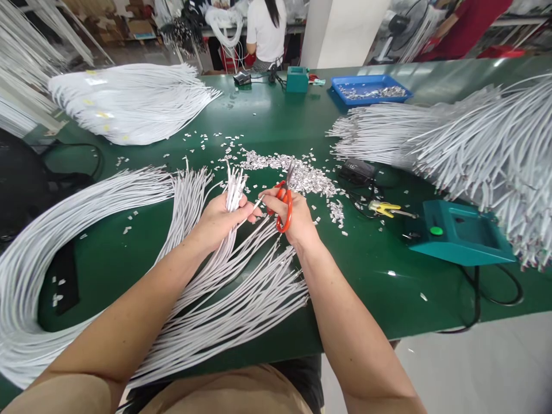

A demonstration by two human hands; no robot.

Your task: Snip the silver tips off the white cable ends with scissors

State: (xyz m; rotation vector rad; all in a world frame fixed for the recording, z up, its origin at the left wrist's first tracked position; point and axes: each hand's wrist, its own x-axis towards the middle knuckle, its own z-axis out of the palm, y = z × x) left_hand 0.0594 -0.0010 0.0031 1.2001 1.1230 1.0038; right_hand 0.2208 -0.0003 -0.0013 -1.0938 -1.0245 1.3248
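My left hand (pixel 224 218) is closed round a small bunch of white cables (pixel 235 187), their ends sticking up above the fingers. Close beside it on the right, my right hand (pixel 293 215) holds red-handled scissors (pixel 284 210), the blades pointing up and away. Its thumb and finger meet near the tip of one white cable between the two hands. More white cables (pixel 241 316) fan out under my forearms and loop round to the left. Small silvery-white pieces (pixel 302 175) lie heaped just beyond my hands.
A teal device (pixel 466 233) with a green button, yellow-handled pliers (pixel 383 208) and a thick cable pile (pixel 495 138) are at the right. Another bundle (pixel 129 100) lies back left. A blue tray (pixel 371 89) stands at the back. Two people are beyond the green table (pixel 371 299).
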